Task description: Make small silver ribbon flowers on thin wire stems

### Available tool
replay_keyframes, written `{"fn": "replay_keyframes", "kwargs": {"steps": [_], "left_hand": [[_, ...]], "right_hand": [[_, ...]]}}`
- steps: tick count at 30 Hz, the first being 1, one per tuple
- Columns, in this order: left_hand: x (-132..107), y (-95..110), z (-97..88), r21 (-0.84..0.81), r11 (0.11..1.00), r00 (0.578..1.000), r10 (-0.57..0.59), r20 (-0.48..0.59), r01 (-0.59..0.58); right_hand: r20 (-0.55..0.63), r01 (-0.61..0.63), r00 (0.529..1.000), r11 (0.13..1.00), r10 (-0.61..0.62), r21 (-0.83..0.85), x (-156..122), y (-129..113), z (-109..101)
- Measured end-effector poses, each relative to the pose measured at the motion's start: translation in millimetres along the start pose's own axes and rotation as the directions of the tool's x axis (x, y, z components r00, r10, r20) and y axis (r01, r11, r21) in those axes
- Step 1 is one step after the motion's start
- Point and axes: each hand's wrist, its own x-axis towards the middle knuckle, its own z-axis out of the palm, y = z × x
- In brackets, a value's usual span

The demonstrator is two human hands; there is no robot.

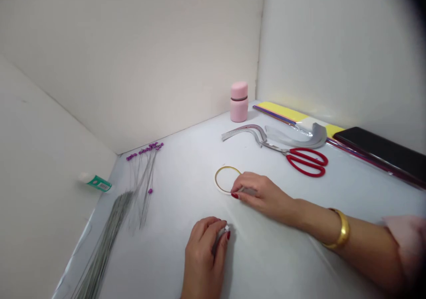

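Observation:
A thin ring-shaped roll of tape [217, 185], white outside with a yellow core, is near the middle of the white table. My right hand [262, 196] has thumb and fingers closed on its right edge. Closer to me, my left hand [203, 251] pinches a small white piece [226, 228] between thumb and fingertips; too little of it shows to tell its kind. Beyond my right hand lie red-handled scissors [304, 160], with curved strips of pale grey material [248, 129] by their blades.
Left on the table are a bundle of thin wires [108, 241] and several wires tipped with purple beads [146, 150]. A green-and-white tube [100, 183] sits at the left edge. Toward the back stand a pink bottle [238, 103], yellow sheets [282, 111] and a black flat object [382, 150].

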Motion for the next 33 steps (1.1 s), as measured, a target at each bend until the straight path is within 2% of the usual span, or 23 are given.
{"fn": "replay_keyframes", "kwargs": {"steps": [2, 5, 8, 10, 12, 14, 16, 17, 19, 22, 28, 30, 33], "left_hand": [[-0.6, 1.5, -0.6, -0.084, 0.996, 0.998, -0.01, -0.063, 0.005], [-0.3, 4.0, 0.4, -0.215, 0.976, 0.988, -0.056, -0.144, 0.024], [-0.2, 6.0, 2.4, -0.284, 0.959, 0.986, -0.071, -0.151, 0.026], [-0.8, 6.6, 3.3, -0.285, 0.958, 0.981, -0.091, -0.17, 0.04], [-1.6, 6.3, 3.7, -0.265, 0.961, 0.971, -0.134, -0.198, 0.079], [-1.9, 5.8, 3.5, -0.252, 0.962, 0.967, -0.16, -0.2, 0.107], [-1.6, 5.6, 2.7, -0.259, 0.961, 0.972, -0.15, -0.181, 0.1], [-1.2, 5.7, 2.2, -0.268, 0.959, 0.976, -0.138, -0.172, 0.088], [-0.5, 6.5, 1.5, -0.285, 0.956, 0.977, -0.127, -0.169, 0.075], [-0.4, 7.8, 2.0, -0.305, 0.948, 0.973, -0.148, -0.178, 0.088], [-1.5, 8.5, 3.8, -0.354, 0.925, 0.965, -0.205, -0.164, 0.137], [-1.0, 8.7, 2.7, -0.356, 0.926, 0.969, -0.193, -0.152, 0.129], [0.0, 9.4, 1.0, -0.35, 0.932, 0.978, -0.151, -0.141, 0.093]], "right_hand": [[0.153, -0.148, 0.981, 0.972, 0.121, 0.181, -5.7, -9.5, 6.7], [0.389, -0.367, 0.901, 0.812, 0.19, 0.453, -13.4, -16.0, 20.6], [0.457, -0.467, 0.861, 0.701, 0.222, 0.539, -17.5, -14.8, 31.6], [0.441, -0.477, 0.864, 0.67, 0.241, 0.569, -18.4, -13.4, 34.6], [0.383, -0.436, 0.89, 0.709, 0.248, 0.554, -18.9, -13.5, 34.4], [0.28, -0.326, 0.935, 0.835, 0.217, 0.443, -19.4, -14.9, 32.0], [0.174, -0.141, 0.98, 0.959, 0.1, 0.246, -20.2, -16.2, 28.9], [0.137, -0.037, 0.99, 0.988, 0.017, 0.147, -20.7, -16.4, 27.6], [0.105, 0.136, 0.985, 0.991, -0.136, 0.003, -21.4, -15.4, 25.8], [0.109, 0.242, 0.967, 0.965, -0.231, -0.097, -21.9, -11.9, 25.5], [0.133, 0.271, 0.957, 0.958, -0.258, -0.092, -20.6, -12.9, 26.1], [0.125, 0.169, 0.978, 0.986, -0.167, -0.008, -20.1, -15.4, 26.6], [0.154, -0.112, 0.985, 0.968, 0.078, 0.225, -19.9, -17.2, 29.4]]}}
